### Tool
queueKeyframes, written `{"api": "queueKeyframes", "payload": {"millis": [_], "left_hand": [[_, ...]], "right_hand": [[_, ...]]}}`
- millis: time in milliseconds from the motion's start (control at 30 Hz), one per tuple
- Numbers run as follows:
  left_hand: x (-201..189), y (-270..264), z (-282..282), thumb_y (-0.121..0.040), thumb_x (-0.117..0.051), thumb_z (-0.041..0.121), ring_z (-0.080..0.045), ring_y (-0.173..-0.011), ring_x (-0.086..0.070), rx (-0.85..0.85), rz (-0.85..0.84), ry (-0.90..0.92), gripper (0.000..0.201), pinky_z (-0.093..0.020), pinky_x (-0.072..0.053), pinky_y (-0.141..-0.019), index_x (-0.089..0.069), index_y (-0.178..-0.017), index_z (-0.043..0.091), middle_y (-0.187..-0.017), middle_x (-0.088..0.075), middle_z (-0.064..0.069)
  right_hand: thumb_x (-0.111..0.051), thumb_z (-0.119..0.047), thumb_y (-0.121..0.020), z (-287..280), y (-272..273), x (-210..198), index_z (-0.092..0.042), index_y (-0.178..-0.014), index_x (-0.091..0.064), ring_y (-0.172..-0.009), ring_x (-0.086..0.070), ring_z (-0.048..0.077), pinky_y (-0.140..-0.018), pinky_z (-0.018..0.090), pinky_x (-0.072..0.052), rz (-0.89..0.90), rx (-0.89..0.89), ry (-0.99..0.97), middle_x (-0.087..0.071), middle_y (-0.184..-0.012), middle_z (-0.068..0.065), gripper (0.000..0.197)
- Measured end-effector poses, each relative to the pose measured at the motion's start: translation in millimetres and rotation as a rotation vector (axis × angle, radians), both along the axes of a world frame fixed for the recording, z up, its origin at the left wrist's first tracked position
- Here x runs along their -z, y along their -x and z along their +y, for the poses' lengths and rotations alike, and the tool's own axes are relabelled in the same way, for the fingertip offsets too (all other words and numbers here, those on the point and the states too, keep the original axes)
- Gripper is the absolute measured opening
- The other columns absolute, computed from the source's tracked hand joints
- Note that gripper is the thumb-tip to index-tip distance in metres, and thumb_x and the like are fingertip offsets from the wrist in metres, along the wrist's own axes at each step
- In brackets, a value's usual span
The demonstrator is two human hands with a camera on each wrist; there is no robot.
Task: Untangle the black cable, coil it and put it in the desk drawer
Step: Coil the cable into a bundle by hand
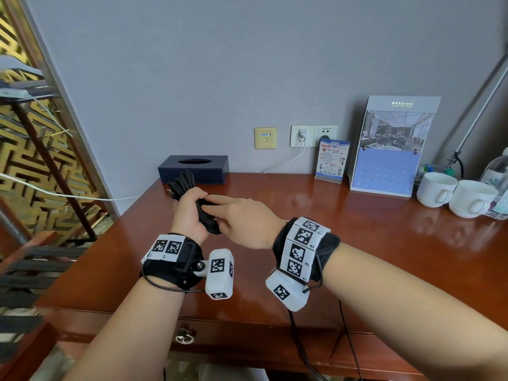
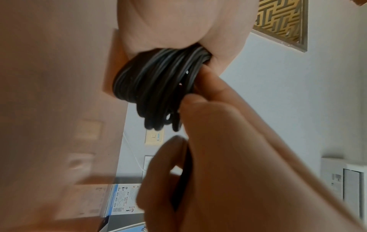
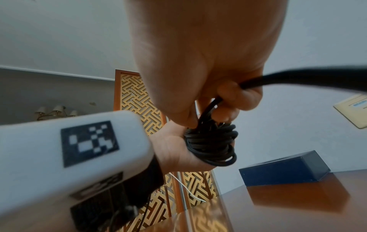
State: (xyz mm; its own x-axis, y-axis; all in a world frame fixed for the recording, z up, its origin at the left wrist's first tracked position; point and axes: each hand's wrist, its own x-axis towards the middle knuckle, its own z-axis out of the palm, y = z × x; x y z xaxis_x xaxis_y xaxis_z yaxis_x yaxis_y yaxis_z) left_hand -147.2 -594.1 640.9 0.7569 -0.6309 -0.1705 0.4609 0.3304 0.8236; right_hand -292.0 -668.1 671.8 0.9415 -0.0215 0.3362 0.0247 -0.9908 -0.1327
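Note:
The black cable (image 1: 208, 220) is a bundle of several loops held above the wooden desk (image 1: 302, 229). My left hand (image 1: 189, 206) grips the bundle around its middle, and loops stick out above the fist. My right hand (image 1: 236, 213) lies against the bundle from the right with its index finger stretched along the top. In the right wrist view its other fingers (image 3: 234, 97) curl round a loose strand (image 3: 298, 76) that leads off to the right from the coil (image 3: 212, 144). The left wrist view shows the coil (image 2: 155, 84) under my palm. The desk drawer (image 1: 184, 337), with a ring pull, is closed.
A dark tissue box (image 1: 193, 169) stands just behind the hands. At the back right are a small card (image 1: 331, 160), a calendar stand (image 1: 384, 149), two white cups (image 1: 437, 189) and a water bottle (image 1: 497, 174). A white charger lead (image 1: 288, 160) hangs from the wall socket.

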Motion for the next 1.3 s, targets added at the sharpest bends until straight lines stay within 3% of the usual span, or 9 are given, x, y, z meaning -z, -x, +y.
{"api": "queueKeyframes", "payload": {"millis": [133, 300, 400, 600, 767, 1033, 1133, 1200, 1300], "left_hand": [[-7, 2, 2, -0.055, -0.068, 0.014, -0.024, -0.066, -0.056, -0.010, -0.026, 0.027, 0.040, -0.035, -0.050, -0.058, -0.047, -0.089, 0.013, -0.078, -0.049, -0.007], [-5, 2, 1, -0.066, -0.060, 0.013, -0.026, -0.070, -0.061, 0.021, 0.003, 0.053, 0.032, -0.035, -0.052, -0.062, -0.053, -0.097, 0.010, -0.084, -0.057, -0.011], [-3, 2, 1, -0.070, -0.059, 0.013, -0.024, -0.065, -0.057, 0.050, 0.031, 0.064, 0.014, -0.033, -0.049, -0.060, -0.053, -0.082, 0.010, -0.080, -0.055, -0.009], [-3, 8, -2, -0.075, -0.058, 0.010, -0.022, -0.065, -0.059, 0.054, 0.056, 0.136, 0.003, -0.034, -0.046, -0.064, -0.055, -0.075, 0.011, -0.076, -0.059, -0.005], [-10, 14, -3, -0.092, -0.047, 0.012, -0.016, -0.081, -0.066, 0.051, 0.145, 0.233, 0.016, -0.032, -0.051, -0.076, -0.058, -0.081, 0.010, -0.073, -0.069, -0.001], [-17, 22, 1, -0.091, -0.043, 0.008, -0.016, -0.067, -0.057, 0.029, 0.221, 0.252, 0.022, -0.032, -0.051, -0.069, -0.048, -0.070, 0.011, -0.065, -0.058, -0.003], [-15, 5, 1, -0.090, -0.042, 0.007, -0.015, -0.057, -0.054, -0.085, 0.253, 0.251, 0.022, -0.027, -0.053, -0.061, -0.042, -0.069, 0.013, -0.064, -0.051, -0.002], [-10, -14, 5, -0.088, -0.044, 0.004, -0.015, -0.053, -0.053, -0.187, 0.234, 0.227, 0.019, -0.027, -0.053, -0.062, -0.040, -0.071, 0.013, -0.067, -0.048, -0.001], [-4, -35, 14, -0.082, -0.046, 0.000, -0.015, -0.057, -0.052, -0.337, 0.210, 0.225, 0.015, -0.029, -0.052, -0.064, -0.040, -0.077, 0.013, -0.072, -0.046, -0.003]], "right_hand": [[-0.043, -0.016, -0.095, 4, 2, 1, -0.028, -0.135, -0.054, -0.098, -0.064, 0.029, -0.066, 0.035, -0.052, -0.038, 0.020, 0.016, -0.035, -0.155, -0.010, 0.043], [-0.049, -0.020, -0.097, -4, 0, -3, -0.029, -0.132, -0.058, -0.111, -0.062, 0.028, -0.073, 0.033, -0.048, -0.020, 0.052, 0.020, -0.022, -0.162, -0.005, 0.037], [-0.048, -0.022, -0.100, -5, 0, -6, -0.029, -0.131, -0.059, -0.121, -0.057, 0.029, -0.085, 0.042, -0.053, 0.030, 0.047, 0.005, -0.028, -0.159, -0.007, 0.034], [-0.047, -0.021, -0.100, -7, 2, -5, -0.025, -0.131, -0.059, -0.120, -0.058, 0.027, -0.083, 0.045, -0.054, 0.011, 0.031, 0.039, -0.038, -0.154, -0.009, 0.033], [-0.047, -0.019, -0.100, -9, 3, -9, -0.027, -0.137, -0.055, -0.128, -0.053, 0.027, -0.093, 0.043, -0.050, 0.005, 0.016, -0.023, -0.040, -0.154, -0.006, 0.039], [-0.051, -0.008, -0.096, -6, 1, -15, -0.013, -0.132, -0.061, -0.143, -0.036, 0.021, -0.112, 0.039, -0.035, 0.148, -0.005, -0.275, -0.034, -0.157, 0.006, 0.037], [-0.052, -0.007, -0.096, -5, 6, -22, -0.011, -0.127, -0.064, -0.129, -0.050, 0.022, -0.109, 0.038, -0.039, 0.126, -0.008, -0.384, -0.058, -0.137, 0.007, 0.033], [-0.052, -0.010, -0.097, -8, 14, -27, -0.011, -0.124, -0.065, -0.093, -0.064, 0.010, -0.087, 0.029, -0.050, 0.149, 0.012, -0.432, -0.068, -0.112, 0.003, 0.030], [-0.053, -0.012, -0.097, -13, 24, -31, -0.010, -0.125, -0.062, -0.046, -0.046, 0.002, -0.055, 0.020, -0.044, 0.234, 0.015, -0.592, -0.069, -0.088, 0.002, 0.029]]}}
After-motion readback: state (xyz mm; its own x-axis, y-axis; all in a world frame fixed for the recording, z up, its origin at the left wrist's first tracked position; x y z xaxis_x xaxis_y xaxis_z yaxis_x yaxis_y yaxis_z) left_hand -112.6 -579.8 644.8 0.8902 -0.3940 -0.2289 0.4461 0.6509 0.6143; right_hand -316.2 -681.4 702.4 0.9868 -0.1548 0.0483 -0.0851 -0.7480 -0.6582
